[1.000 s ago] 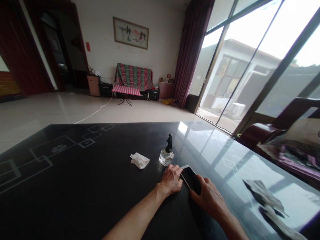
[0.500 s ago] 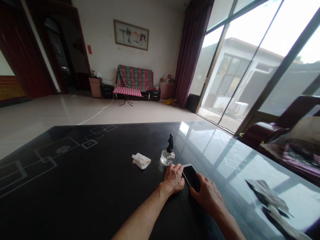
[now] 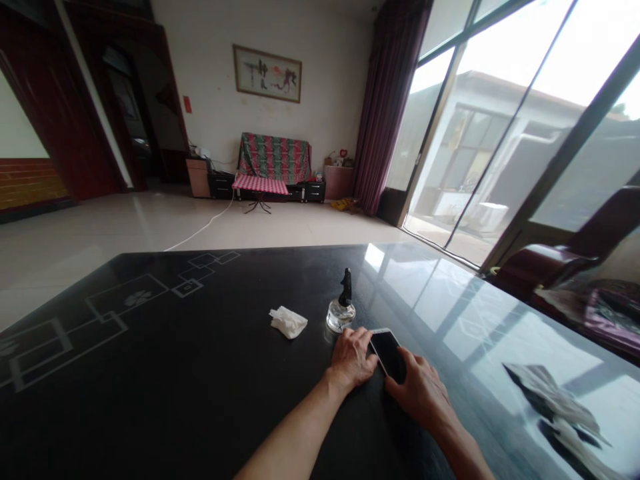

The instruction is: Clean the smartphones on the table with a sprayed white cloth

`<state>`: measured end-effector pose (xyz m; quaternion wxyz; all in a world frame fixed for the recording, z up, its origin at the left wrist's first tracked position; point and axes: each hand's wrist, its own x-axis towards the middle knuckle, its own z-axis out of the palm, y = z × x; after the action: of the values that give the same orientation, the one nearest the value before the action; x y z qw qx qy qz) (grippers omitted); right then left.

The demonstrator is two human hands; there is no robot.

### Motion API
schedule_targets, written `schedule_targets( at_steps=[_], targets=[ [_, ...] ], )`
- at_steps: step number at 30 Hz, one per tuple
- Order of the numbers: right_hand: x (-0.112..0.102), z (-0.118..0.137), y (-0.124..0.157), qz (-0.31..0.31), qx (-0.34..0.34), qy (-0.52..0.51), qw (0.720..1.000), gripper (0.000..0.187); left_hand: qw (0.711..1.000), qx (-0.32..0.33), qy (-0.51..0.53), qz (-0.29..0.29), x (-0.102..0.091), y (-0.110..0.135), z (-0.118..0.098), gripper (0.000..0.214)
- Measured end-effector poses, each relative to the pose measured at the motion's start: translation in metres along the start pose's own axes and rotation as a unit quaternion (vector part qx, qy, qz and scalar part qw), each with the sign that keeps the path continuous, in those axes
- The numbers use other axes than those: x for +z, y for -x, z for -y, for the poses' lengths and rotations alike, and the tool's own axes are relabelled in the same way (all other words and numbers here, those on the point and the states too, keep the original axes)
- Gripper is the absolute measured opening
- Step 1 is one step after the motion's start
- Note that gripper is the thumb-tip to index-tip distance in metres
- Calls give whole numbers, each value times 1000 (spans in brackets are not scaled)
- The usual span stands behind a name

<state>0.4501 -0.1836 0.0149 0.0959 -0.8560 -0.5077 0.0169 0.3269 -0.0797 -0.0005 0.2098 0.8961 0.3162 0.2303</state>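
Observation:
A smartphone (image 3: 388, 352) with a white frame and dark screen lies between my hands at the black table's near middle. My right hand (image 3: 423, 388) is closed on its right side, thumb at the lower edge and fingers along the side. Bent fingers and the thumb of my left hand (image 3: 353, 357) press against its left edge near the top corner. Just beyond the left hand, a clear spray bottle (image 3: 341, 315) with a black trigger head stands upright. A crumpled white tissue (image 3: 289, 323) rests to the left of the bottle.
Grey cloths (image 3: 555, 397) lie on the glossy table (image 3: 200, 360) at the right. A dark red chair (image 3: 540, 267) stands beyond the right edge. Further off are a small checked table (image 3: 261, 185) and a cloth-covered object (image 3: 275, 159) by the wall.
The whole view has shifted slightly to the left, so everything appears a little further right. Both hands keep their places at the phone; bottle and tissue stay where they were on the table.

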Motion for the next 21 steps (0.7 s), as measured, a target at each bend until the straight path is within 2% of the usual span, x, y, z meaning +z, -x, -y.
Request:
schedule_targets(
  at_steps=[3,6,9,11,14,16,17,21],
  targets=[
    [-2,5,4,8,16,14,1000,60,1000,8,0,2,-1,4,-3,38],
    [0,18,11,-50,-1,31,998,60,1000,16,-2,10,-3,13,-4,42],
    [11,45,19,-130,-105,2,986,53,1000,11,-16,20,-14,32,4,40],
    [23,70,21,-145,-187,-39,971,46,999,-5,-34,27,-28,49,16,34],
    [44,117,18,-113,-279,-112,947,41,996,-47,-64,25,-63,80,45,35],
    [57,156,15,-100,-328,-160,926,39,995,-42,-85,21,-94,106,66,31],
    [63,177,14,-94,-355,-181,912,38,992,-63,-104,16,-110,120,76,29],
    [81,254,27,-75,-452,-228,859,38,960,-208,-186,-36,-182,187,111,21]
  ],
)
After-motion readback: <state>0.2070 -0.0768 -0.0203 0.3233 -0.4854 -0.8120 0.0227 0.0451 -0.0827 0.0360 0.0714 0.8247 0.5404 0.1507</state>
